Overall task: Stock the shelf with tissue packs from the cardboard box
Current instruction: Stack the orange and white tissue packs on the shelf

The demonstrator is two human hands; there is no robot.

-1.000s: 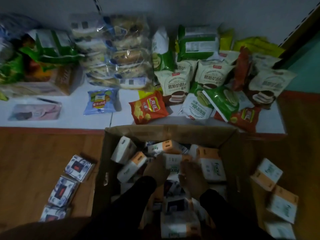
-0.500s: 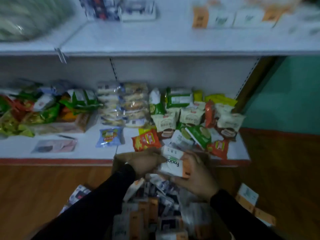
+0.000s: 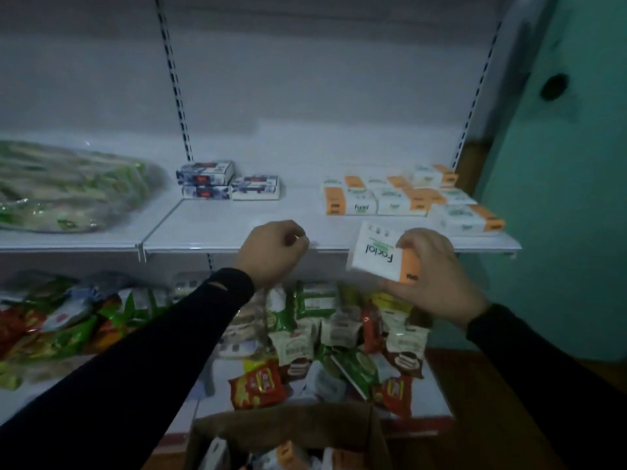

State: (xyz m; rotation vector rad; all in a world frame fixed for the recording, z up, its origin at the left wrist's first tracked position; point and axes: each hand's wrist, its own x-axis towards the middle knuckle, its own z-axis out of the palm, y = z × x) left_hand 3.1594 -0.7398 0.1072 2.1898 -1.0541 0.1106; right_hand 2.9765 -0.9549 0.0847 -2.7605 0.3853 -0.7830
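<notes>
Already several orange-and-white tissue packs (image 3: 403, 198) lie on the shelf (image 3: 237, 228), while more wait in the cardboard box (image 3: 288, 432) below. The right hand (image 3: 437, 276) grips another pack (image 3: 380, 254) at the shelf's front edge; the left hand (image 3: 271, 252) is curled, seemingly holding nothing.

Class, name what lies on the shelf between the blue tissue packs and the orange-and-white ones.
Nothing: in the head view, bare white shelf separates the blue tissue packs from the orange-and-white packs.
</notes>
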